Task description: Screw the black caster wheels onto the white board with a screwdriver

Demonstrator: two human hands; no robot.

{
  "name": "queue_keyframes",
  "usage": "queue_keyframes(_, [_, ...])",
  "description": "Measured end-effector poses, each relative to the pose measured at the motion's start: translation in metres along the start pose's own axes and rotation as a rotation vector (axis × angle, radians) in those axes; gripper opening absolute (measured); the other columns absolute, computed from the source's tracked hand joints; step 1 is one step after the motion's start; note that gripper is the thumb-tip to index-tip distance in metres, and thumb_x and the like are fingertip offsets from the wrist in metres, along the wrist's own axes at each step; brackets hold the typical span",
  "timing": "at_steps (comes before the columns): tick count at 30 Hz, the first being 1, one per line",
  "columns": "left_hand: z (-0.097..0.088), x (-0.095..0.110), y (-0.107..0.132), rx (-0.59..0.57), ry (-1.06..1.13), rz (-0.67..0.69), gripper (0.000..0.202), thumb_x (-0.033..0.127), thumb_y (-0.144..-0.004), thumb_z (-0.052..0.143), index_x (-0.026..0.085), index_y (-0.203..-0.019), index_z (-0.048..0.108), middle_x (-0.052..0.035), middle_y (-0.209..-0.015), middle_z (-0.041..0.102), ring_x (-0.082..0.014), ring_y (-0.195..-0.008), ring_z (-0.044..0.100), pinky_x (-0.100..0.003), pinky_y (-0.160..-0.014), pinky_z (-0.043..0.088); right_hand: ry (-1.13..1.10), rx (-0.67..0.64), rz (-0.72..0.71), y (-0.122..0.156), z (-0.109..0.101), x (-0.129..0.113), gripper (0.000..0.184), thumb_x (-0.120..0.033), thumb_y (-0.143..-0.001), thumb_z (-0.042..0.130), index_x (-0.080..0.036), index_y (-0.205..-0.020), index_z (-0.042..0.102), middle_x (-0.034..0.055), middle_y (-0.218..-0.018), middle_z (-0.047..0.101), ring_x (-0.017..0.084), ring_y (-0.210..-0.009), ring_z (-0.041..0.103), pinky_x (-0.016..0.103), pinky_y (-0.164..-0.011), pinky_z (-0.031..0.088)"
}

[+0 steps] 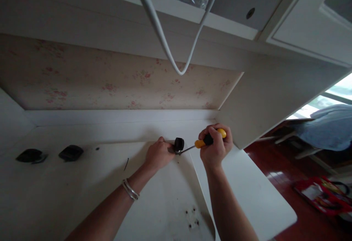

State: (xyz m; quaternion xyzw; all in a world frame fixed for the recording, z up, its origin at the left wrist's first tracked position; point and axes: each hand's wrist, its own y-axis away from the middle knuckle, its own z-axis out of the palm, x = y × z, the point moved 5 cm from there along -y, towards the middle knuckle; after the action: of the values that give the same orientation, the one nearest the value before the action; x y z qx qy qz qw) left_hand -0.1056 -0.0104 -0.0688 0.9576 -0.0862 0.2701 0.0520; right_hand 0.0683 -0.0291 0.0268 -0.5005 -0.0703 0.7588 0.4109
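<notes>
My right hand [216,143] is wrapped round the yellow and black handle of a screwdriver [202,143]. The metal shaft slants down to the left, and its tip meets the base of a black caster wheel [179,144]. My left hand [159,153], with two silver bangles on the wrist, closes on the caster from the left; its fingertips are partly hidden. Under both lies a white board [154,200] with a rounded edge. Two more black casters, one outer [30,155] and one inner [70,153], rest at the left.
Dark screw holes [192,218] mark the board's lower right. The board lies on a white desktop [255,189]. A white cable [162,37] hangs in front of the shelf above. At right, a red tray [323,195] with assorted items stands on the reddish floor [277,176].
</notes>
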Motion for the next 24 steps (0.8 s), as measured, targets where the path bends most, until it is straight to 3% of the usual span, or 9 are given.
queue_keyframes(24, [0.0034,-0.0012,0.0009,0.008,0.013,0.018,0.026,0.031,-0.078,0.063,0.034,-0.098,0.080,-0.0048,-0.095,0.066,-0.0220,-0.083,0.070,-0.029,-0.076,0.050,0.037,-0.046,0.053,0.0002,0.0072,0.0058,0.012,-0.019,-0.077,0.067,-0.021,-0.079,0.055,-0.0089,-0.057,0.053,0.009,-0.041,0.050,0.022,-0.039,0.036])
